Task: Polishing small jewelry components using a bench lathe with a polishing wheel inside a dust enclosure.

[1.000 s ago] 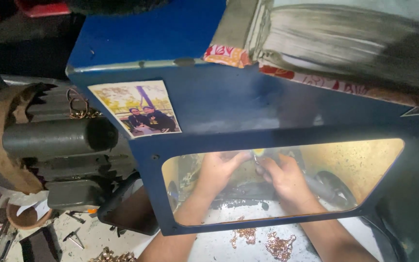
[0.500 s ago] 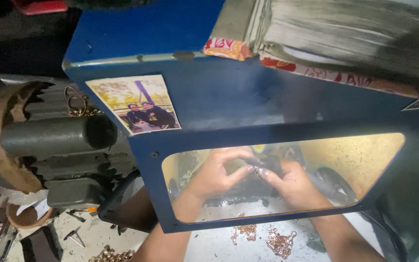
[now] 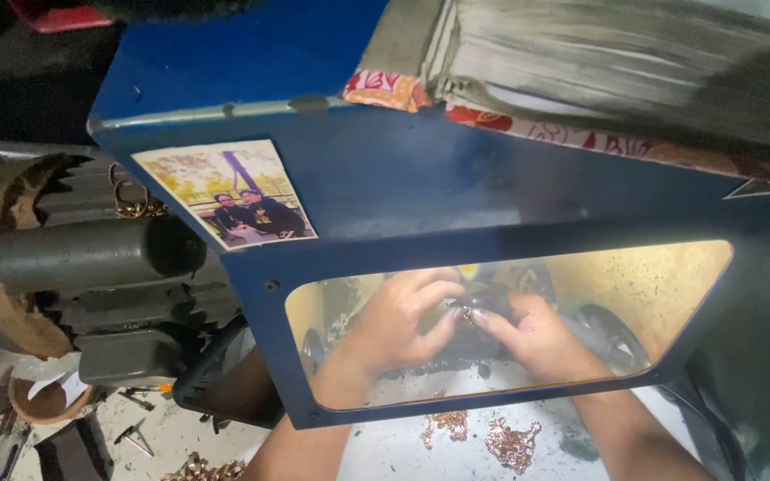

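Behind the clear window of the blue metal guard box [image 3: 385, 191], the left hand [image 3: 398, 321] and the right hand [image 3: 536, 334] meet fingertip to fingertip, both grips pinched together on one small shiny metal piece [image 3: 467, 313]. They hold it against the dark round wheel [image 3: 483, 307] in the middle of the box; two hands on so small a thing probably steady it there. The forearms pass in under the lower edge of the guard, so the window stands between the face and the work, likely as a shield.

On the white table [image 3: 385, 450] just below the wrists lie loose heaps of copper-coloured chain pieces [image 3: 510, 441], near to hand. A colour photograph [image 3: 225, 191] is stuck to the box front. To the left sits a dark grey ribbed motor [image 3: 91, 258]; on top of the box rests a thick stack of worn paper [image 3: 617, 53].

Against the picture half a second earlier, the hands have closed further onto the wheel, and the view has shifted so the box sits a little to the right.
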